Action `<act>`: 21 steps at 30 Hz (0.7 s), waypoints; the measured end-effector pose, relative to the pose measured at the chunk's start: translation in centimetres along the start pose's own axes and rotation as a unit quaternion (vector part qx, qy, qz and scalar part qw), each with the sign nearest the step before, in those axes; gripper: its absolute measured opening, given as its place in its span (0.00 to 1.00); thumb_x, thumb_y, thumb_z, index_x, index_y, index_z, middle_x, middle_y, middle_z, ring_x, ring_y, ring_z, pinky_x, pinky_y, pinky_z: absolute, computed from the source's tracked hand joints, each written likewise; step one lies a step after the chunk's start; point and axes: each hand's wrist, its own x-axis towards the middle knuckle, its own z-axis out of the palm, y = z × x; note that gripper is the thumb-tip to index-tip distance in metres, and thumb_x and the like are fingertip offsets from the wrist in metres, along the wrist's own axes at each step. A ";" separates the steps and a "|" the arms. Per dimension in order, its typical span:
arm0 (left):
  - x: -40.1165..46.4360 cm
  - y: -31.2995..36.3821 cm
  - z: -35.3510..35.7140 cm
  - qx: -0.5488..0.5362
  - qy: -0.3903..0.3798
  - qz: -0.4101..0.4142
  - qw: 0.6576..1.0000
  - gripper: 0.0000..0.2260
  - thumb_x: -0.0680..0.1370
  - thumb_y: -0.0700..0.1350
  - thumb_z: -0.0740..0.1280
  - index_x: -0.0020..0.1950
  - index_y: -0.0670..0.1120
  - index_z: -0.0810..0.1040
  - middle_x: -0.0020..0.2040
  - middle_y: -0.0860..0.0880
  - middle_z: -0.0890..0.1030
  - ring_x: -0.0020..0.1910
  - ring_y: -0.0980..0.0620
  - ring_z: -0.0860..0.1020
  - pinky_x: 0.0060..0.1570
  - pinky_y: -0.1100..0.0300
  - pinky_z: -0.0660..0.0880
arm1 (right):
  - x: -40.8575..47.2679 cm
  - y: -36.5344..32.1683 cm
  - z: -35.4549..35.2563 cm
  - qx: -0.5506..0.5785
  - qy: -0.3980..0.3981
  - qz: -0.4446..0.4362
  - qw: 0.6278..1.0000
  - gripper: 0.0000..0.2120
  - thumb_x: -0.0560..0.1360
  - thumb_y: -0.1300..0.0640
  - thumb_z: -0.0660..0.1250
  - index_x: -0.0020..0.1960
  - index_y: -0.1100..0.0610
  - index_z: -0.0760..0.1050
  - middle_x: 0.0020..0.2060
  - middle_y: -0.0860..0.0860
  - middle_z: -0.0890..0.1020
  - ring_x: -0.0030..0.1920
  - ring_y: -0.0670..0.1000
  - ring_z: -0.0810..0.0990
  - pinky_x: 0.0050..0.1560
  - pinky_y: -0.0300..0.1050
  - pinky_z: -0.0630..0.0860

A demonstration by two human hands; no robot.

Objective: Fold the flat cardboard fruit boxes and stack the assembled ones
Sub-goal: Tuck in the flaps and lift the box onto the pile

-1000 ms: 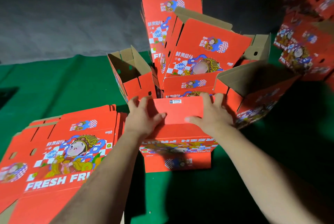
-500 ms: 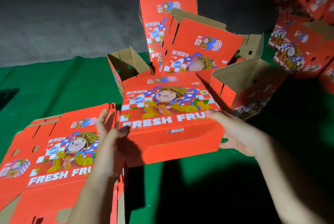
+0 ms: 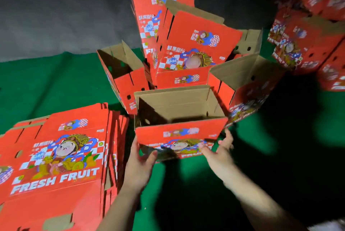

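- While both hands hold it up, an opened red box (image 3: pixel 179 118) sits at the centre of the view, its mouth facing up and its brown inside showing.
- The left hand (image 3: pixel 139 163) cups the box's lower left corner, thumb on the printed front, fingers going under the box out of sight; its grip is wrapped round that corner.
- The right hand (image 3: pixel 218 153) is at the lower right corner with the thumb on the front face and the fingers reaching past the side edge; how tightly this grip closes I cannot tell.
- At nine o'clock from the box, a pile of flat boxes (image 3: pixel 56 159) lies on the green cloth (image 3: pixel 46 85), just beside the left hand, the words FRESH FRUIT on top.
- At ten o'clock an open box (image 3: pixel 121 74) leans close to the held one.
- At twelve o'clock, directly behind, more folded boxes (image 3: pixel 190 47) stand tilted with lids up, crowding the far side.
- At two o'clock another open box (image 3: pixel 244 83) lies tipped over, nearly touching the held box's right wall.
- At the far two o'clock corner a stack of boxes (image 3: pixel 308 31) is blurred.
- Dark shadow covers the cloth at four o'clock.
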 end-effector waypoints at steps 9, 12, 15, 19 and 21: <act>3.9 2.3 8.8 0.016 -0.110 -0.043 0.993 0.40 0.76 0.26 0.65 0.84 0.47 0.55 0.70 0.37 0.74 0.71 0.35 0.72 0.74 0.41 0.67 | 0.7 0.1 4.7 0.112 -0.107 -0.024 0.988 0.47 0.74 0.74 0.69 0.80 0.48 0.46 0.79 0.57 0.59 0.74 0.52 0.68 0.78 0.53 0.63; 6.4 1.9 8.3 -0.069 -0.078 -0.064 0.992 0.37 0.75 0.30 0.68 0.79 0.53 0.62 0.70 0.41 0.74 0.71 0.40 0.75 0.71 0.39 0.71 | 2.7 0.1 5.6 0.088 -0.036 -0.051 0.994 0.51 0.69 0.74 0.71 0.80 0.47 0.48 0.77 0.57 0.57 0.76 0.53 0.65 0.79 0.44 0.59; 7.7 1.5 6.3 -0.084 -0.078 -0.087 0.990 0.44 0.65 0.57 0.80 0.76 0.59 0.63 0.69 0.43 0.74 0.69 0.49 0.76 0.66 0.53 0.76 | 5.2 0.4 5.6 0.081 -0.003 -0.058 0.995 0.59 0.62 0.68 0.77 0.83 0.52 0.46 0.73 0.59 0.56 0.75 0.56 0.64 0.78 0.46 0.61; 9.6 0.4 5.9 -0.014 -0.148 -0.073 0.986 0.64 0.64 0.64 0.81 0.83 0.56 0.38 0.78 0.47 0.61 0.76 0.57 0.63 0.77 0.55 0.60 | 10.6 0.3 2.8 0.228 0.180 0.016 0.957 0.52 0.63 0.58 0.70 0.82 0.62 0.51 0.75 0.66 0.57 0.73 0.60 0.64 0.78 0.57 0.60; 10.3 -0.3 6.7 -0.051 -0.177 -0.051 0.982 0.57 0.70 0.47 0.80 0.83 0.46 0.40 0.77 0.40 0.68 0.70 0.51 0.76 0.68 0.57 0.74 | 13.7 0.5 -0.3 0.190 0.223 0.047 0.955 0.44 0.65 0.57 0.65 0.81 0.60 0.59 0.75 0.64 0.63 0.75 0.60 0.66 0.77 0.55 0.61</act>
